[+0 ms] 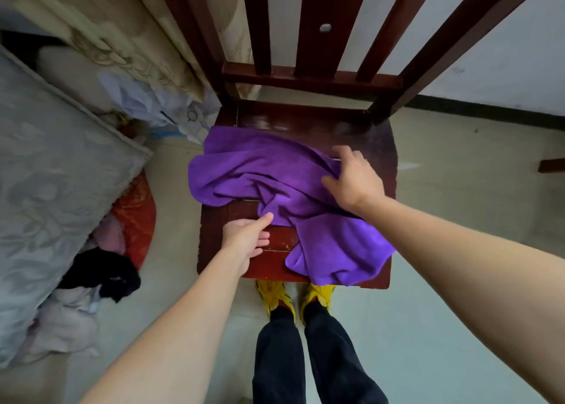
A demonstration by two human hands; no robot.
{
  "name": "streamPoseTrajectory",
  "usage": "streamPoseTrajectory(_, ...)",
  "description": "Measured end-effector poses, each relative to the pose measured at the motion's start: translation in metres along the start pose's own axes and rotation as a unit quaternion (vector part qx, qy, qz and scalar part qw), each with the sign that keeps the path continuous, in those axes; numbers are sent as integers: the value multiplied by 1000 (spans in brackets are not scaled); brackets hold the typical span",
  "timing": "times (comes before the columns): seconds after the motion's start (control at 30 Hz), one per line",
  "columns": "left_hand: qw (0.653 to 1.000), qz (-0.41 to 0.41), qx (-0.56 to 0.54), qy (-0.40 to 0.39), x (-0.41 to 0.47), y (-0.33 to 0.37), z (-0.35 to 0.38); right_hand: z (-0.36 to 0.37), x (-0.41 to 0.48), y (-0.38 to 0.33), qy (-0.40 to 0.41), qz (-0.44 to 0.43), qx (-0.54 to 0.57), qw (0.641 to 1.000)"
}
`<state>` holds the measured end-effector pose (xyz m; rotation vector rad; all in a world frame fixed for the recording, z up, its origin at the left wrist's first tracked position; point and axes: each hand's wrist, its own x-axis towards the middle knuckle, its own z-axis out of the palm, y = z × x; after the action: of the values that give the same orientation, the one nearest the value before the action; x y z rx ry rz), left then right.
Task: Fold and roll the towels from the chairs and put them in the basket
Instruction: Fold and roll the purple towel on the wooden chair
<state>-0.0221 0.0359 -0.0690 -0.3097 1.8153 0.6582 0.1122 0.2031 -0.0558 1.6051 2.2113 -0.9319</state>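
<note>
At far left, a grey quilted mattress (pixel 55 174), with a heap of clothes (pixel 101 275) on the floor just beside it. Centre: a dark red wooden chair (pixel 269 266), a purple towel (pixel 263 171) crumpled across its seat, one corner drooping over the near right edge. Left hand (pixel 244 238) over the near seat, thumb tip touching the towel's edge, fingers loosely curled, holding nothing. Right hand (pixel 351 180) grips a raised fold of the towel, fingers curled into the cloth.

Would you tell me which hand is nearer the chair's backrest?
Right. The right hand grips the purple towel mid-seat, nearer the backrest; the left hand is by the seat front.
</note>
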Motion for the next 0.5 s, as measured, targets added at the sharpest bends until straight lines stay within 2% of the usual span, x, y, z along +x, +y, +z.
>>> streamPoseTrajectory(0.1, 996, 73, 10, 54, 13, 0, 7, 15, 13, 11, -51, 56, -16, 997)
streamPoseTrajectory(0.2, 984, 125, -39, 119, 20, 5, 8, 23, -9, 41, 3, 119, 10, 993)
streamPoseTrajectory(0.27, 982, 123, -93, 110, 21, 3, 9, 32, -39, 63, 9, 136, 11, 991)
streamPoseTrajectory(0.33, 982, 110, -111, 106, 15, 1, 10, 45, -68, 79, -41, 136, 12, 990)
streamPoseTrajectory(0.43, 975, 127, 19, 184, 6, -10, -2, 52, -90, 83, -125, 152, 23, 980)
streamPoseTrajectory(0.5, 964, 130, 120, 197, 7, -16, -14, 42, -83, 72, -101, 152, 47, 982)
